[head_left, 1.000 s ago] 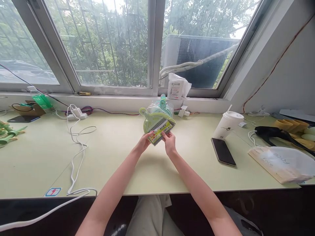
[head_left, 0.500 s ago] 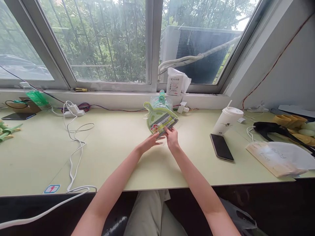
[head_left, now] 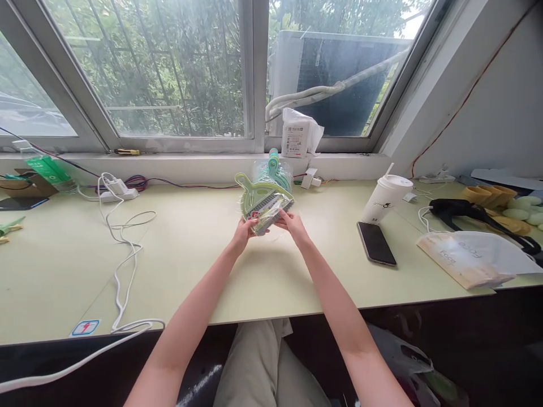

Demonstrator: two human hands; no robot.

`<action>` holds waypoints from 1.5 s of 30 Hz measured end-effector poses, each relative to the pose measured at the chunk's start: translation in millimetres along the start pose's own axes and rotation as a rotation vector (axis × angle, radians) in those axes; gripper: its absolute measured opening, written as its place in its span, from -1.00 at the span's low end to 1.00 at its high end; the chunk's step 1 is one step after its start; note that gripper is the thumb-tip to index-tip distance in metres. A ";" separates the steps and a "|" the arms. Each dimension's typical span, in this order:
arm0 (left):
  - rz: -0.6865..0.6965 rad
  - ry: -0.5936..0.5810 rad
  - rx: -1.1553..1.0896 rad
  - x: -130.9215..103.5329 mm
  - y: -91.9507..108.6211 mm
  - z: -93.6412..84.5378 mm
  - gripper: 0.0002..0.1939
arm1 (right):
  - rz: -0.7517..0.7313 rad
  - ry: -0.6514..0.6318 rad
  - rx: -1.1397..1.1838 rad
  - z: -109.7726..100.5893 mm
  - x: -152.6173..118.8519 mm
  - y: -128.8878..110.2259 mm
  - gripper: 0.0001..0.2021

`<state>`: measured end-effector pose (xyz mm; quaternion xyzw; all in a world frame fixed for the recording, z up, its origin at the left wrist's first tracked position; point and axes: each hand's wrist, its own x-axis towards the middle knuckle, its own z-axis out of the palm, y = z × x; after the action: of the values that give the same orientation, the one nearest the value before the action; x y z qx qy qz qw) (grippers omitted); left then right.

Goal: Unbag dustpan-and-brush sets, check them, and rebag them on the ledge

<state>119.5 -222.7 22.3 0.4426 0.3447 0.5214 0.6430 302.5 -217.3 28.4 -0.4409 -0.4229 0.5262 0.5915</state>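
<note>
A green dustpan and brush set (head_left: 268, 204) in clear plastic wrap is held tilted above the table (head_left: 186, 249), its bristles and a printed label showing. My left hand (head_left: 244, 233) grips its lower left edge, thumb on top. On the lower right side, my right hand (head_left: 292, 221) holds it, thumb over the wrap. Right behind it, near the sill, lies a teal set with handles (head_left: 276, 169), also in clear plastic.
At the right are a white cup with a straw (head_left: 385, 198), a phone (head_left: 376, 243) and a paper package (head_left: 464, 260). White cables (head_left: 131, 249) run down the left. A tissue pack (head_left: 299, 134) stands on the sill; a green-labelled bottle (head_left: 47, 168) leans at far left.
My left hand has closed on the left edge of the wrapped green set, where its fingers were looser before. The set has tilted a little, and the whole view has shifted slightly.
</note>
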 end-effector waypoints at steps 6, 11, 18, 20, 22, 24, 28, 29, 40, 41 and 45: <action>-0.079 0.205 -0.105 11.5 15.4 -39.0 -0.55 | -0.558 0.141 -0.696 -32.0 2.9 -4.9 -0.60; -0.087 0.183 -0.128 11.3 15.4 -49.0 -0.64 | -0.719 0.079 -0.871 -29.6 3.1 0.9 -0.73; -0.233 -0.080 0.037 7.9 11.0 -51.1 -0.50 | -0.675 0.170 -0.710 -26.1 8.7 8.1 -0.93; -0.239 -0.164 0.082 5.1 11.1 -49.5 -0.41 | -0.623 0.195 -0.677 -26.5 11.1 13.4 -0.94; -0.243 -0.204 0.131 2.1 12.0 -46.3 -0.35 | -0.558 0.185 -0.606 -27.3 14.0 19.7 -0.95; -0.242 -0.193 0.169 -0.4 13.1 -42.4 -0.32 | -0.474 0.146 -0.497 -29.0 17.1 25.9 -0.81; -0.213 -0.146 0.153 -3.0 13.8 -34.5 -0.27 | -0.172 0.116 -0.249 -34.7 24.5 35.1 -0.35; -0.177 -0.137 0.133 -3.8 13.6 -32.2 -0.21 | -0.099 0.122 -0.190 -36.4 26.4 36.3 -0.33; 0.448 0.095 0.537 3.9 -0.2 -13.4 -0.87 | -0.113 0.104 0.054 -46.6 30.7 26.8 -0.52; 0.506 0.177 0.565 5.1 -2.7 -12.9 -0.90 | -0.143 0.096 0.031 -44.4 30.0 26.4 -0.50; 0.628 0.434 0.588 9.0 -12.0 -10.6 -0.54 | -0.262 0.114 -0.133 -36.3 28.6 27.7 -0.57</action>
<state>116.2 -212.5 7.3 0.5691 0.4536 0.6511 0.2154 333.1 -190.0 -6.6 -0.4493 -0.4763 0.3897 0.6476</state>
